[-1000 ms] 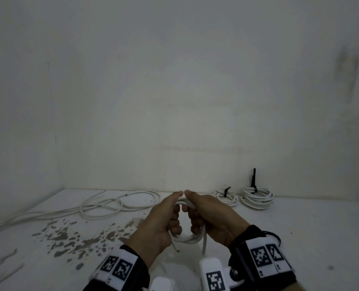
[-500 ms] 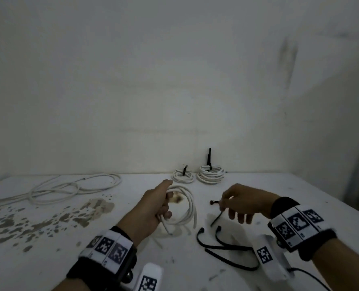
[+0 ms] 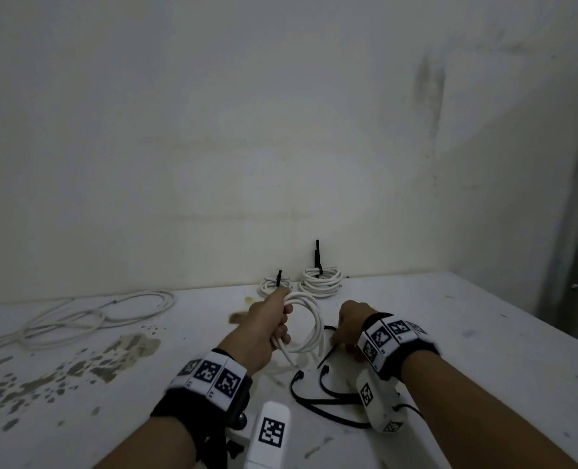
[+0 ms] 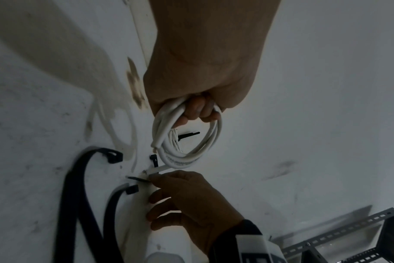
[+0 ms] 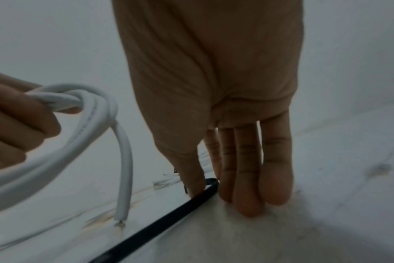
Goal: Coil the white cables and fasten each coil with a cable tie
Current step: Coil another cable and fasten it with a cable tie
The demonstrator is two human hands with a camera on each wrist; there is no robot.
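Observation:
My left hand (image 3: 274, 324) grips a small coil of white cable (image 3: 309, 330) and holds it upright a little above the white table (image 3: 466, 333); one cut end (image 5: 122, 210) hangs down. In the left wrist view the fingers (image 4: 198, 110) curl round the coil (image 4: 191, 146). My right hand (image 3: 348, 328) is down on the table just right of the coil. Its thumb and forefinger pinch a black cable tie (image 5: 169, 211) lying on the surface, and the other fingers (image 5: 247, 169) point straight down. The tie (image 3: 328, 355) runs towards me.
Two tied white coils (image 3: 275, 286) (image 3: 321, 279) lie by the back wall. Loose white cables (image 3: 94, 313) sprawl at the back left. More black cable ties (image 3: 314, 394) lie near the front. Dark stains (image 3: 77, 367) mark the table's left. A metal rack (image 4: 349, 240) stands beyond the right edge.
A second ago both hands held the coil. The right hand let go, reached right to the black ties and has dropped to the table. The left hand keeps the coil.

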